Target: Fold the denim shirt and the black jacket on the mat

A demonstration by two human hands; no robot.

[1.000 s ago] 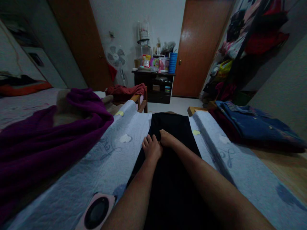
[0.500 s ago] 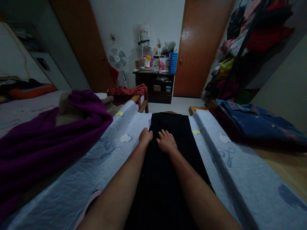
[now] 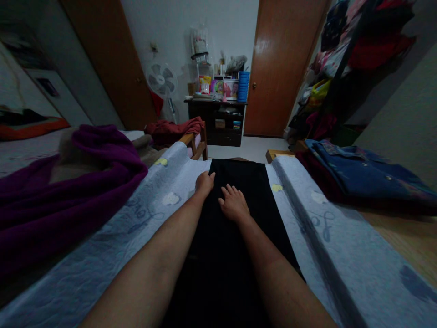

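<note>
A long piece of black cloth (image 3: 220, 255), perhaps a folded garment, lies flat on a pale blue patterned blanket (image 3: 321, 228) in front of me. At its left edge, toward the far end, my left hand (image 3: 205, 183) is closed with the fingers pinching the border. My right hand (image 3: 234, 202) rests palm down on the cloth's upper middle, fingers spread. Both forearms stretch forward over the cloth and hide parts of it.
To the left is a heaped purple blanket (image 3: 112, 168). A folded blue garment (image 3: 372, 175) tops a dark red one at the right. Beyond the far edge stand a wooden chair with red cloth (image 3: 177, 130), a fan (image 3: 162, 79) and a dark cabinet (image 3: 215, 120).
My left hand has slid slightly farther up along the cloth's left edge. My right hand stays flat in nearly the same spot. The whole view has shifted a little.
</note>
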